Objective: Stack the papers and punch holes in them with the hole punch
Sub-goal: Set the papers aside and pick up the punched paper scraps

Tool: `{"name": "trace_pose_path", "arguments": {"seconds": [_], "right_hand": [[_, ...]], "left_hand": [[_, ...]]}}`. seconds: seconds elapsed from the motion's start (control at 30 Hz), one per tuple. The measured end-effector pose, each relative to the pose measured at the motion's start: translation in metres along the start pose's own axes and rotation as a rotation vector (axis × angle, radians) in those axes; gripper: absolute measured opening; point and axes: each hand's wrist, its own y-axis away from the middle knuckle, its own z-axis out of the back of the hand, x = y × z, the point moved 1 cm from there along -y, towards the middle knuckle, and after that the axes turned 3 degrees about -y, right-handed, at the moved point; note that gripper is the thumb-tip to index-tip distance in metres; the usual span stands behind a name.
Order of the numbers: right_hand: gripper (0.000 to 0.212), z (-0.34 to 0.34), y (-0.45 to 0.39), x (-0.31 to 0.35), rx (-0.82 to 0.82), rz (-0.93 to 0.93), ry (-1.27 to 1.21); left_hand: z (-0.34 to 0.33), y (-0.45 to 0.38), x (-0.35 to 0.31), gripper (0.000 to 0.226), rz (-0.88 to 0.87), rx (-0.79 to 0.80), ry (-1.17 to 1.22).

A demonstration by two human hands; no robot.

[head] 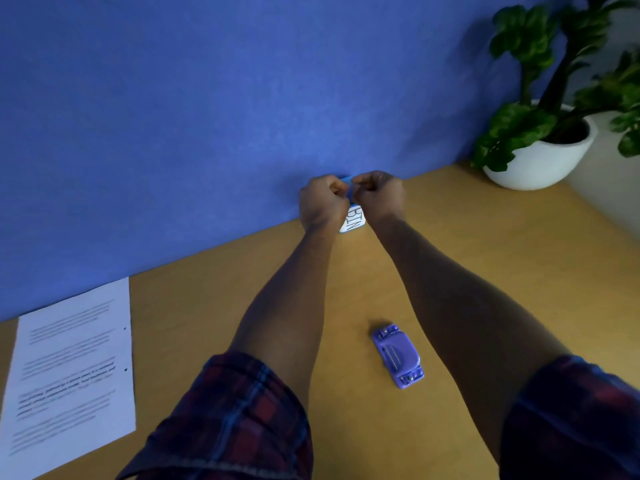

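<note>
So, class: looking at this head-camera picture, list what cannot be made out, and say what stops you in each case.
1. Small blue piece pinched between left hand and right hand: head view, fingers cover most of it.
2. Small bin labelled "BIN": hands hide its top and contents.
3. Text on the papers: blurred; the sheet count cannot be told, and the lower corner is cut by the frame edge.
4. Hole punch: its underside is hidden.

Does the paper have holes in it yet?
Yes. The paper lies flat on the table with two small holes along its right edge.
</note>
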Motion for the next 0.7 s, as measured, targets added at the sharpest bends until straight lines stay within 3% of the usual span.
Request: {"name": "trace_pose_path", "arguments": {"seconds": [0.23,0.33,0.7], "right_hand": [[0.030,-0.014,-0.041,-0.003,0.139,0.206,0.381],[0.030,-0.011,-0.050,-0.007,0.102,0.215,0.395],[0.016,-0.010,-0.020,-0.013,0.044,0.287,0.312]], "left_hand": [[-0.011,-0.032,0.003,0.028,-0.061,0.059,-0.252],[-0.013,-0.037,0.007,0.032,-0.080,0.046,-0.282],[-0.001,-0.017,0.010,0.012,-0.115,-0.024,-0.249]]}}
